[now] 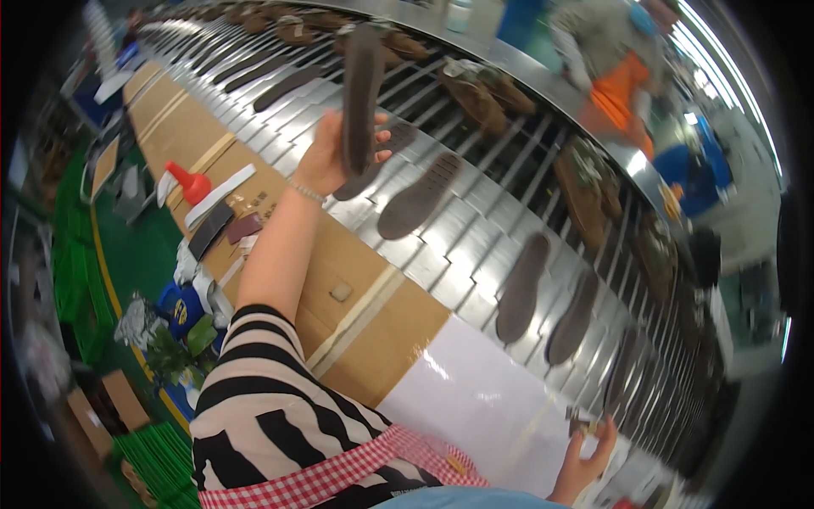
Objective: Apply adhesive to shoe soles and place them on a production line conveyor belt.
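My left hand (320,159) is raised over the near side of the conveyor, its fingers around a dark brown insole (362,93) held upright. Just behind it, another insole (365,180) lies partly hidden on the metal slats. To its right, a brown insole with marks at the toe end (421,195) lies flat. My right hand (591,462), low on the right by the white sheet, pinches a small metallic-looking object (581,422) between thumb and fingers; its kind is too small to tell. Closest to that hand on the belt are several dark insoles (574,318).
Brown shoes (581,191) stand along the far rack of bars. Cardboard (339,280) and a white sheet (475,399) cover the near ledge, where a red funnel-shaped bottle (191,182) and dark scraps (212,229) lie. Across the line stands a person in an orange apron (619,93).
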